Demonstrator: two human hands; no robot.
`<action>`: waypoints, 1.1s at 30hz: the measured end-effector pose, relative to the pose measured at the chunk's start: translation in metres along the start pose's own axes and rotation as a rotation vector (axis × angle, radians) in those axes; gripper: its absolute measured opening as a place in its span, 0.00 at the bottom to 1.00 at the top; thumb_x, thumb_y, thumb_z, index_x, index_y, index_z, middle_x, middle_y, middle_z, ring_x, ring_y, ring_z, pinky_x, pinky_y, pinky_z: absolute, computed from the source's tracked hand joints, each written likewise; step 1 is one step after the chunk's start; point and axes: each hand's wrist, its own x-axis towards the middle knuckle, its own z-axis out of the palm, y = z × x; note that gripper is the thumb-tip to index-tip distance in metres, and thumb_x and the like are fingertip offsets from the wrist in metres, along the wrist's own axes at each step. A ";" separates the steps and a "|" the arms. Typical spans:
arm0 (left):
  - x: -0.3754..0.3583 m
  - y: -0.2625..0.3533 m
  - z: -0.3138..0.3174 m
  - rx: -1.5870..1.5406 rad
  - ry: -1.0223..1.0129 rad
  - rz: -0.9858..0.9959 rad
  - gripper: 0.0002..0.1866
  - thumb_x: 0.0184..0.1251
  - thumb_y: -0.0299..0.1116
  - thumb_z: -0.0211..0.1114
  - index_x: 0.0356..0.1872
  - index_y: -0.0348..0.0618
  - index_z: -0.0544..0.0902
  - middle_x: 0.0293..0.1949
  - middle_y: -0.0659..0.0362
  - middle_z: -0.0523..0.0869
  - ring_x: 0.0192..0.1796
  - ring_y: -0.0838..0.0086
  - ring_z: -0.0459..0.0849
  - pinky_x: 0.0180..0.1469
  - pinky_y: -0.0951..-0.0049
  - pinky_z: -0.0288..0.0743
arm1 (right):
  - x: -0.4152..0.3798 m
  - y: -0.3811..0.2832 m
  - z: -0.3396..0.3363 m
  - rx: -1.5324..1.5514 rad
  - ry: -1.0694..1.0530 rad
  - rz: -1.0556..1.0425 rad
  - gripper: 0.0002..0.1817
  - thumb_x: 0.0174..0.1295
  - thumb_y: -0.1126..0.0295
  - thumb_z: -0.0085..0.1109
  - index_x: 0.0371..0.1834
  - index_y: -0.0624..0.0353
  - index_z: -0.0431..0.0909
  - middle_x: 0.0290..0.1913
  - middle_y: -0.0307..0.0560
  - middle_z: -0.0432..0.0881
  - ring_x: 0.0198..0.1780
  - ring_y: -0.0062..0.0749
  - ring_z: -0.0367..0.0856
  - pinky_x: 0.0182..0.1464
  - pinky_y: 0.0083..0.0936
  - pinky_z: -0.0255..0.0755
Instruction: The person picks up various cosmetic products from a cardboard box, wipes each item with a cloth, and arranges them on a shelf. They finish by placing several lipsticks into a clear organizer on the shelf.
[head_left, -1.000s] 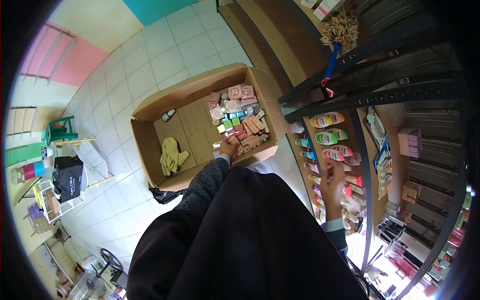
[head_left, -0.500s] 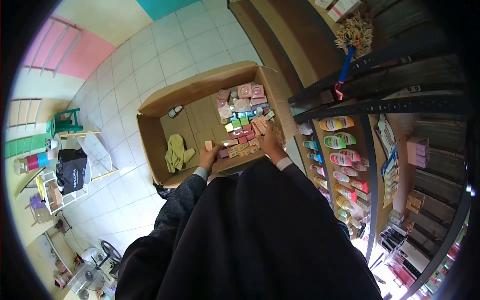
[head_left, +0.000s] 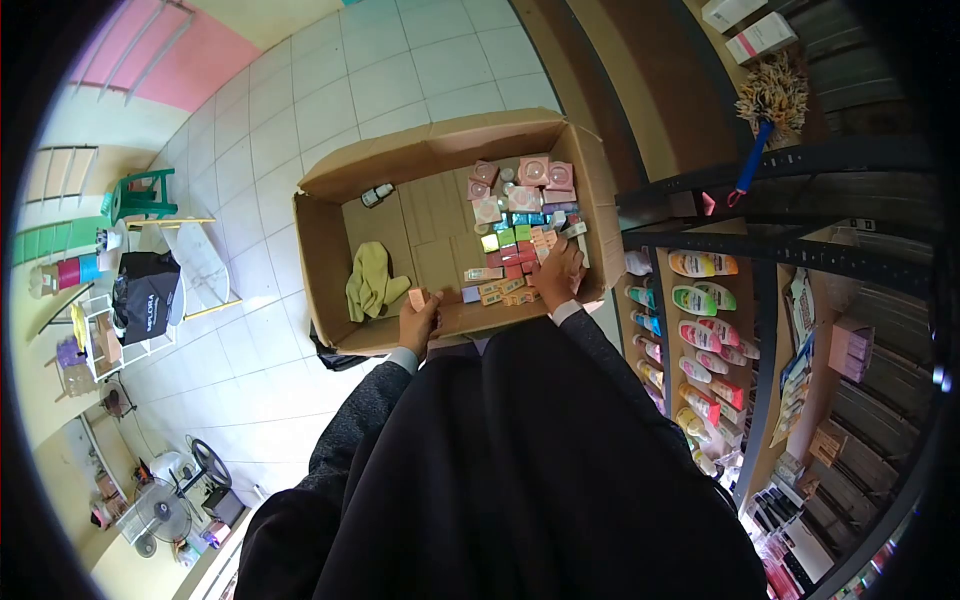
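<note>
- White floor tiles (head_left: 300, 110) carry a big open cardboard box (head_left: 325, 250), which stands against a dark metal shelf rack (head_left: 790, 250) on its right.
- Rack shelves hold rows of lotion bottles (head_left: 700, 300), lying well apart from the hands.
- Inside the box, a yellow-green cloth (head_left: 370, 285) lies crumpled near the left wall, and a small bottle (head_left: 377, 195) rests in the far left corner.
- Along the box's right side sits a crowd of small product cartons (head_left: 515, 215), pink, green, teal and red, packed close together.
- Left hand (head_left: 418, 325) hovers at the near edge of the box, its fingers closed around a small pink carton (head_left: 416, 297) held just above the box floor.
- Right hand (head_left: 558, 278) rests palm down in the near right corner, on the small cartons there; its fingers are curled over them, but whether they grip one I cannot tell.
</note>
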 end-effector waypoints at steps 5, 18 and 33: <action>0.001 0.000 0.003 -0.002 -0.014 0.020 0.12 0.56 0.33 0.65 0.26 0.45 0.69 0.16 0.65 0.70 0.16 0.81 0.69 0.18 0.81 0.63 | 0.010 0.007 0.008 0.055 -0.038 -0.001 0.33 0.46 0.63 0.64 0.53 0.62 0.57 0.50 0.57 0.66 0.53 0.53 0.65 0.50 0.46 0.67; 0.002 0.001 0.027 0.037 -0.082 0.040 0.10 0.56 0.32 0.64 0.27 0.42 0.70 0.18 0.64 0.73 0.18 0.80 0.71 0.19 0.79 0.65 | 0.020 0.014 0.004 0.067 -0.138 -0.036 0.32 0.49 0.62 0.62 0.55 0.56 0.57 0.46 0.63 0.70 0.48 0.57 0.70 0.46 0.44 0.70; 0.016 0.015 0.073 0.123 -0.195 0.039 0.07 0.57 0.29 0.63 0.33 0.39 0.75 0.26 0.61 0.79 0.25 0.80 0.77 0.24 0.81 0.70 | 0.025 0.048 0.021 0.636 -0.137 -0.037 0.35 0.43 0.69 0.64 0.55 0.55 0.56 0.43 0.59 0.77 0.46 0.53 0.76 0.49 0.39 0.69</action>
